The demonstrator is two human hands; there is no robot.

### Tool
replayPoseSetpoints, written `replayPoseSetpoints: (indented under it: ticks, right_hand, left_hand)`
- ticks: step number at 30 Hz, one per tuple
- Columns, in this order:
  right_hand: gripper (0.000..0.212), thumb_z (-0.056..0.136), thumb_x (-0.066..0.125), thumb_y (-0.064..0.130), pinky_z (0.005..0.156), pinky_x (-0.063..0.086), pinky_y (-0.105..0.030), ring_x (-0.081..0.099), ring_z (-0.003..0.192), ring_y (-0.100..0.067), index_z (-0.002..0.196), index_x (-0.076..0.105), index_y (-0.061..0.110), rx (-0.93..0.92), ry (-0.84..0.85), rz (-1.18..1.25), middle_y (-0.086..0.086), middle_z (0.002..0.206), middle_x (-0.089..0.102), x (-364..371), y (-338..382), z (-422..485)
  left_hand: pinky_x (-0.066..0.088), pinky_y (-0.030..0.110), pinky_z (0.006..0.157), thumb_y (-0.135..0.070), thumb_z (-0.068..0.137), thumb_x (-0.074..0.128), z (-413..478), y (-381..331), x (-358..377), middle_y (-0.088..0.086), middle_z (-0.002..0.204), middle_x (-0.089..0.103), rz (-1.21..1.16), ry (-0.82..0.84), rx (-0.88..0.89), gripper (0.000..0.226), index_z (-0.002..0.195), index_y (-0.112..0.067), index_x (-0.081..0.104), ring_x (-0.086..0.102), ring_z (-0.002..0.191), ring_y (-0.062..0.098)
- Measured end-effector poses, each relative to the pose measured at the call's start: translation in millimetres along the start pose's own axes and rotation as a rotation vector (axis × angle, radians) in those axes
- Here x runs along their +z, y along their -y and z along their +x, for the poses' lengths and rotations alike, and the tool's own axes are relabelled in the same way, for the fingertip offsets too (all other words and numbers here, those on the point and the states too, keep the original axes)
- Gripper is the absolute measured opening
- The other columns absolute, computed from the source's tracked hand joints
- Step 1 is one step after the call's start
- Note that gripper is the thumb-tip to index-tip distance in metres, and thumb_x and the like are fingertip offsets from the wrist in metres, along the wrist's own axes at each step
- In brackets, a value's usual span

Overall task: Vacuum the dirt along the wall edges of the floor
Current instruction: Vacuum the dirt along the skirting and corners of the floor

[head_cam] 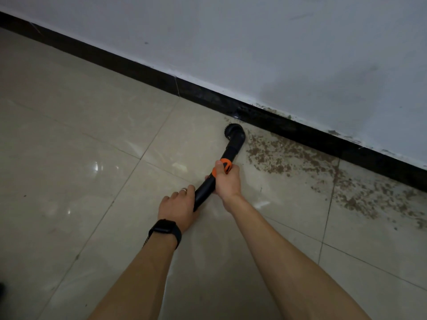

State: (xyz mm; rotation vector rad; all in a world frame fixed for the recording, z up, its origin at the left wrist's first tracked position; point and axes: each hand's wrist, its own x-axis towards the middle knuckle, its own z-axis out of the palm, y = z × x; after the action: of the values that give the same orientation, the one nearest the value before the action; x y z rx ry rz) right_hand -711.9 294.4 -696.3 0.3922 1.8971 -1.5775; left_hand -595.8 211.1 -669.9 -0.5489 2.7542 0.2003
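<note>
A black vacuum tube (204,189) with an orange collar slants from my hands toward the wall. Its round brush head (233,132) rests on the beige tiled floor, just short of the black skirting board (300,132). My right hand (225,180) is wrapped around the tube at the orange collar. My left hand (178,207), with a ring and a black wrist band, holds the tube's lower end from the left. Brown dirt (291,155) lies scattered on the floor along the skirting, to the right of the brush head and on toward the right edge.
The white wall (277,54) above the skirting runs diagonally from upper left to lower right, with stains near its base on the right. Glossy beige floor tiles (80,135) stretch to the left and toward me.
</note>
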Motion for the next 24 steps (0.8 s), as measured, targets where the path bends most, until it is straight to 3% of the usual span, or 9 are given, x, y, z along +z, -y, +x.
replayPoseSetpoints:
  ticks: [8,21,24]
  right_hand:
    - [0.03,0.102,0.055,0.042,0.09,0.06,-0.055,0.073,0.095,-0.031,0.118,0.046,0.017,-0.013,-0.009,0.022,-0.007,0.1,0.066,4,13,23]
    - [0.029,0.106,0.052,0.038,0.089,0.061,-0.052,0.074,0.092,-0.026,0.121,0.042,0.016,-0.001,0.012,0.076,-0.008,0.1,0.067,44,31,34]
    - [0.032,0.105,0.052,0.04,0.089,0.061,-0.052,0.073,0.095,-0.028,0.122,0.041,0.016,0.006,0.033,0.044,-0.01,0.104,0.066,61,38,37]
  left_hand:
    - [0.038,0.036,0.078,-0.029,0.091,0.055,22,-2,-3,0.003,0.115,0.058,-0.093,-0.013,-0.075,0.034,0.121,-0.02,0.04,0.056,0.102,0.025]
    - [0.032,0.04,0.08,-0.014,0.086,0.054,52,28,-14,0.001,0.093,0.047,-0.269,0.032,-0.273,0.028,0.108,-0.027,0.044,0.049,0.1,0.027]
    - [0.033,0.041,0.08,-0.013,0.084,0.054,55,41,-15,0.004,0.097,0.052,-0.25,-0.015,-0.307,0.028,0.107,-0.026,0.045,0.048,0.099,0.027]
